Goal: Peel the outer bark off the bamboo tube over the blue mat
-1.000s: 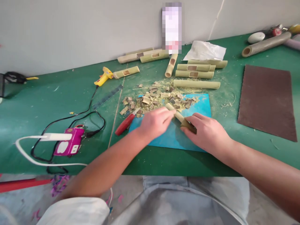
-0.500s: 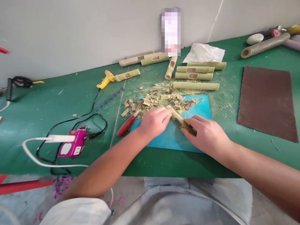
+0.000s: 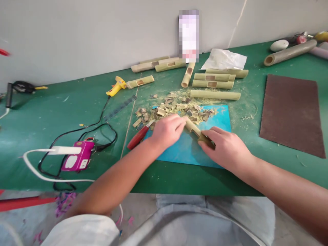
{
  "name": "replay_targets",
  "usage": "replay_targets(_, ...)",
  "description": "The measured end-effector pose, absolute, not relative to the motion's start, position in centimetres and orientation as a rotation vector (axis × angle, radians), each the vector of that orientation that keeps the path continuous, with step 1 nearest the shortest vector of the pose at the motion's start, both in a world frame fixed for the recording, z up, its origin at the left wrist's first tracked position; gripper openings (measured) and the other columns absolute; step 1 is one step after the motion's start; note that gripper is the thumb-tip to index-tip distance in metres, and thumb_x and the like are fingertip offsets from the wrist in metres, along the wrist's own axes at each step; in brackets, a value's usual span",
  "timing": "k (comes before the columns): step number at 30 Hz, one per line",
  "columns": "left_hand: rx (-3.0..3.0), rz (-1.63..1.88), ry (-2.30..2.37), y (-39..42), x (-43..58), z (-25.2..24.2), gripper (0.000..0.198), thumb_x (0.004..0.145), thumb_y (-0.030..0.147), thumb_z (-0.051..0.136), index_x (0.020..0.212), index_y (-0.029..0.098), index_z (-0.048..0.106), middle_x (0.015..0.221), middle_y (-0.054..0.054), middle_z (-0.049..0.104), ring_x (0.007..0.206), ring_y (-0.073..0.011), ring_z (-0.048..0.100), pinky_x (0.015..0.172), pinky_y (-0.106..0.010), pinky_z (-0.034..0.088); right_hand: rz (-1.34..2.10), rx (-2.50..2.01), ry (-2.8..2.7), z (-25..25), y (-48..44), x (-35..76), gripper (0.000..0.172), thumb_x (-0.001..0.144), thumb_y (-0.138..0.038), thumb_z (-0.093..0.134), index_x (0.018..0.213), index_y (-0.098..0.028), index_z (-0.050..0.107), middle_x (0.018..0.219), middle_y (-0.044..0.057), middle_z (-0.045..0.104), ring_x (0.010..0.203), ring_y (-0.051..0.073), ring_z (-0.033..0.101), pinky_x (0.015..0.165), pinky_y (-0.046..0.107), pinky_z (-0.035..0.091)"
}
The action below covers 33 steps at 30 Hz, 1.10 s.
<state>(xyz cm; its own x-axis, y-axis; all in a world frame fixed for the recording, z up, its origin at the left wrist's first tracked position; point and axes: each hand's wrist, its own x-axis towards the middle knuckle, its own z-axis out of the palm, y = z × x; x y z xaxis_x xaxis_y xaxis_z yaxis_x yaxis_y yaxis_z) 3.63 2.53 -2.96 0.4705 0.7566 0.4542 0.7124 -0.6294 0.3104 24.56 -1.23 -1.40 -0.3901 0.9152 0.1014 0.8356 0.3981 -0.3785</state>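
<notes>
A short bamboo tube (image 3: 192,126) with a notch cut in its side lies slantwise over a blue mat (image 3: 189,153). My right hand (image 3: 225,145) is closed around its near end, covering part of it. At the tube's far end, my left hand (image 3: 169,131) has its fingers curled and pressed against the bamboo; its fingertips are mostly hidden. Just left of that hand rests a red-handled knife (image 3: 138,138), its blade pointing toward a heap of bamboo chips (image 3: 162,111) and shavings.
Behind the chips lie several bamboo tubes (image 3: 215,95), some with cut windows. A yellow hot glue gun (image 3: 116,87) and a magenta power adapter (image 3: 79,155) with cords occupy the left. Brown sandpaper-like sheet (image 3: 292,114) lies right. A blurred-out phone-like panel (image 3: 189,36) leans on the wall.
The view has shifted very slightly. Both hands stay on the bamboo tube in nearly the same place, with the left hand's fingers moved only a little at its far end.
</notes>
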Motion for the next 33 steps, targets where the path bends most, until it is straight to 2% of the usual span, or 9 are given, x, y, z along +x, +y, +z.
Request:
replay_targets(3, 2.660, 0.805, 1.174, 2.16, 3.90, -3.00, 0.027, 0.097, 0.027, 0.048, 0.108, 0.016, 0.069, 0.085, -0.005, 0.070, 0.075, -0.0124, 0.065, 0.066, -0.021, 0.050, 0.409, -1.516, -2.371, -1.44, -1.17, 24.57, 0.023, 0.088, -0.032, 0.051, 0.087, -0.016, 0.068, 0.078, 0.003, 0.062, 0.060, 0.012, 0.051, 0.054, 0.027, 0.032)
replay_targets(7, 2.637, 0.863, 1.337, 1.81, 4.07, -3.03, 0.026, 0.097, 0.026, 0.048, 0.106, 0.016, 0.070, 0.086, -0.006, 0.071, 0.076, -0.0128, 0.066, 0.067, -0.021, 0.051, 0.417, -1.525, -2.347, -1.45, -1.09, 24.57, 0.022, 0.087, -0.033, 0.053, 0.086, -0.017, 0.068, 0.079, 0.004, 0.062, 0.062, 0.012, 0.053, 0.055, 0.027, 0.033)
replay_targets(11, 2.699, 0.788, 1.202, 1.55, 4.15, -2.92, 0.027, 0.098, 0.026, 0.047, 0.109, 0.015, 0.068, 0.085, -0.005, 0.070, 0.076, -0.0124, 0.066, 0.067, -0.020, 0.051, 0.439, -1.511, -2.356, -1.44, -1.08, 24.60, 0.022, 0.087, -0.033, 0.052, 0.083, -0.017, 0.067, 0.077, 0.003, 0.061, 0.060, 0.012, 0.051, 0.055, 0.027, 0.032)
replay_targets(15, 2.693, 0.872, 1.381, 1.78, 3.80, -2.85, 0.025, 0.097, 0.024, 0.048, 0.104, 0.015, 0.070, 0.083, -0.005, 0.070, 0.074, -0.0125, 0.065, 0.065, -0.020, 0.050, 0.437, -1.531, -2.321, -1.51, -1.07, 24.65, 0.021, 0.086, -0.034, 0.053, 0.085, -0.019, 0.067, 0.080, 0.003, 0.062, 0.061, 0.012, 0.051, 0.054, 0.026, 0.031)
replay_targets(19, 2.694, 0.806, 1.201, 1.78, 3.59, -2.93, 0.025, 0.097, 0.025, 0.049, 0.110, 0.016, 0.068, 0.086, -0.005, 0.071, 0.076, -0.0118, 0.066, 0.067, -0.020, 0.050, 0.478, -1.537, -2.333, -1.53, -1.02, 24.68, 0.020, 0.086, -0.033, 0.054, 0.086, -0.018, 0.067, 0.078, 0.002, 0.061, 0.061, 0.012, 0.051, 0.055, 0.026, 0.031)
replay_targets(23, 2.642, 0.879, 1.358, 1.90, 3.52, -3.00, 0.025, 0.097, 0.024, 0.049, 0.105, 0.015, 0.070, 0.084, -0.006, 0.070, 0.075, -0.0125, 0.065, 0.067, -0.021, 0.050, 0.495, -1.563, -2.319, -1.37, -0.98, 24.64, 0.020, 0.086, -0.033, 0.054, 0.088, -0.018, 0.067, 0.082, 0.003, 0.062, 0.063, 0.012, 0.052, 0.056, 0.027, 0.032)
replay_targets(27, 2.681, 0.799, 1.208, 1.90, 3.51, -3.00, 0.026, 0.097, 0.026, 0.048, 0.109, 0.016, 0.069, 0.084, -0.005, 0.070, 0.075, -0.0121, 0.065, 0.067, -0.020, 0.051, 0.495, -1.552, -2.335, -1.31, -0.98, 24.61, 0.021, 0.086, -0.033, 0.053, 0.089, -0.018, 0.067, 0.079, 0.003, 0.060, 0.062, 0.012, 0.051, 0.055, 0.027, 0.032)
replay_targets(31, 2.623, 0.855, 1.376, 2.10, 3.30, -2.90, 0.025, 0.097, 0.025, 0.049, 0.104, 0.016, 0.071, 0.084, -0.006, 0.070, 0.074, -0.0122, 0.065, 0.067, -0.021, 0.051, 0.470, -1.555, -2.316, -1.46, -0.98, 24.64, 0.020, 0.086, -0.033, 0.053, 0.089, -0.019, 0.067, 0.081, 0.003, 0.061, 0.063, 0.012, 0.052, 0.055, 0.026, 0.032)
replay_targets(33, 2.642, 0.838, 1.304, 2.07, 3.30, -2.89, 0.026, 0.097, 0.025, 0.049, 0.108, 0.015, 0.069, 0.085, -0.006, 0.070, 0.076, -0.0125, 0.065, 0.067, -0.021, 0.051, 0.467, -1.550, -2.323, -1.52, -0.99, 24.63, 0.021, 0.086, -0.033, 0.053, 0.088, -0.019, 0.067, 0.080, 0.003, 0.061, 0.062, 0.012, 0.051, 0.054, 0.027, 0.031)
